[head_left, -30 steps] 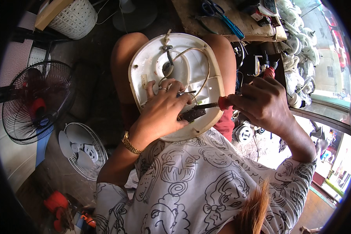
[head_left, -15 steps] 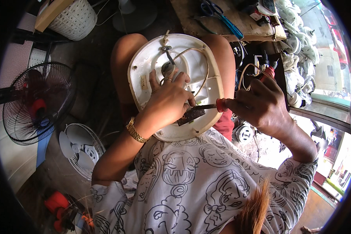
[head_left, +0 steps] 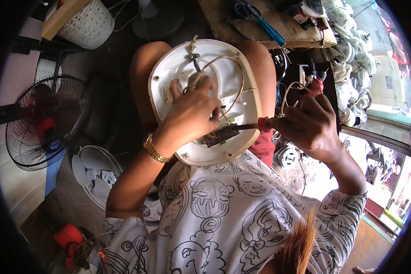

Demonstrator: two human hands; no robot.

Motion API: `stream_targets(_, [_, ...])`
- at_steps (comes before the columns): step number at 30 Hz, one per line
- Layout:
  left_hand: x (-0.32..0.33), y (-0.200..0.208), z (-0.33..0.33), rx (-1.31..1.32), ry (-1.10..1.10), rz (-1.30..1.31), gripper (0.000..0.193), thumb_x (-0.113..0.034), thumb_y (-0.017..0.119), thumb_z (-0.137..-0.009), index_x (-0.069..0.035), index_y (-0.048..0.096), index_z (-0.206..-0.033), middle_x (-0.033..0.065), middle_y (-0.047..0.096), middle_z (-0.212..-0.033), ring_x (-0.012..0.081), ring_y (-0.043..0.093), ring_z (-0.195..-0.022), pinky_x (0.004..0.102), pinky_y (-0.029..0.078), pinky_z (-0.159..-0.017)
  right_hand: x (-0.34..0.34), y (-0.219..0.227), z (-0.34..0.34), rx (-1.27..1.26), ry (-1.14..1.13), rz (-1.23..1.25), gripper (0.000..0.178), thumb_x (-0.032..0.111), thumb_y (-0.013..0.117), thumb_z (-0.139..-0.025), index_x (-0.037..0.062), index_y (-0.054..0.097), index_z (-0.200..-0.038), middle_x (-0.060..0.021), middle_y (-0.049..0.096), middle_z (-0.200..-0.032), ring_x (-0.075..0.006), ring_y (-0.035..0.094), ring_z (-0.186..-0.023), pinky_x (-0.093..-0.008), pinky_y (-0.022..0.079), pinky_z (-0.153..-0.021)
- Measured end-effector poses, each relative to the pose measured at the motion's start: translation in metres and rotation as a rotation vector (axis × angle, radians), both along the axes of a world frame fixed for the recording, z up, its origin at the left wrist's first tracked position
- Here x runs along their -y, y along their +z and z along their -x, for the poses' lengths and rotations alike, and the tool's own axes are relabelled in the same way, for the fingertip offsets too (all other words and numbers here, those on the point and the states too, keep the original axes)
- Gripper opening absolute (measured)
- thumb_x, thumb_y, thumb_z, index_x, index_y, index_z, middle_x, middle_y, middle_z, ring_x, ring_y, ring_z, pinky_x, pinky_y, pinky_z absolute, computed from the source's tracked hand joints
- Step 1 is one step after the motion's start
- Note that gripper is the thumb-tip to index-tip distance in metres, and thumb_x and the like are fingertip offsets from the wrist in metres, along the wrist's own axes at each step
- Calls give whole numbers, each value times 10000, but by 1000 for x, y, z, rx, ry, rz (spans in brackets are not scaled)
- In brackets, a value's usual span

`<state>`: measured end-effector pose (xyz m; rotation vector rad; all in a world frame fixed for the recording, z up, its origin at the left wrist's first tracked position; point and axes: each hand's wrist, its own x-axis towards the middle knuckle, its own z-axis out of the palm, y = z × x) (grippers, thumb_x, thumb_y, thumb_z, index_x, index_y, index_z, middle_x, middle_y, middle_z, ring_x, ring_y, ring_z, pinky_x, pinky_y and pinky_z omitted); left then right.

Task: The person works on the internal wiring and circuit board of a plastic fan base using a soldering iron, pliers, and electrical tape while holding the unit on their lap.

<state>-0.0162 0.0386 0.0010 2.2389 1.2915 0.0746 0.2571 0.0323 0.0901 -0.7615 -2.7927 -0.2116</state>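
On my lap lies a white rounded fan base [head_left: 248, 107], underside up, with a light cord [head_left: 242, 86] looped inside it. My left hand [head_left: 189, 109] is over its middle, fingers curled; what they pinch, if anything, is hidden. Thin wires run beside these fingertips down to a dark switch block [head_left: 222, 136] at the near side of the base. In my right hand [head_left: 308, 125] is a soldering iron [head_left: 264, 123] with a red handle. Its dark shaft crosses the base's right rim and ends at the switch block.
A wooden table [head_left: 214, 16] ahead carries blue-handled scissors [head_left: 264, 25]. Several white motor parts [head_left: 347, 68] are piled at the right, near a red-handled tool [head_left: 318, 84]. At the left are a black caged fan [head_left: 45, 123] and a white fan [head_left: 96, 176].
My left fingers have drawn back slightly up and left from the switch block, leaving more of it and its wires in sight. The iron has shifted slightly right.
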Motion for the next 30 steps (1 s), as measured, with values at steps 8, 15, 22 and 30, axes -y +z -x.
stream_targets(8, [-4,-5,11,449,175,-326,121,6,746,-801,-16,677,-898,130,627,-1255,311,680,-1017,428,511,-854,4,2,-9,33,-114,10,297,280,771,-633,238,790,-926,64,520,-751,-162,483,-685,-335,390,-604])
stream_targets(15, [1,-10,14,595,123,-328,189,32,689,-829,-58,652,-991,87,673,-1124,246,711,-967,399,522,-887,2,1,-2,42,-83,62,227,284,770,-649,187,757,-855,58,531,-770,-161,472,-689,-326,409,-625])
stream_targets(22, [3,-10,42,1383,550,62,131,-90,643,-1028,-10,542,-1008,84,674,-789,153,702,-768,313,583,-818,2,-2,1,28,-65,64,228,279,767,-665,196,785,-877,58,533,-762,-156,471,-695,-319,411,-629])
stream_targets(30, [5,-2,75,1162,814,-355,39,-87,525,-1076,-48,524,-1082,65,593,-834,98,551,-642,281,565,-656,10,-4,3,56,-77,58,235,245,790,-690,186,781,-918,50,520,-733,-127,508,-646,-300,407,-554])
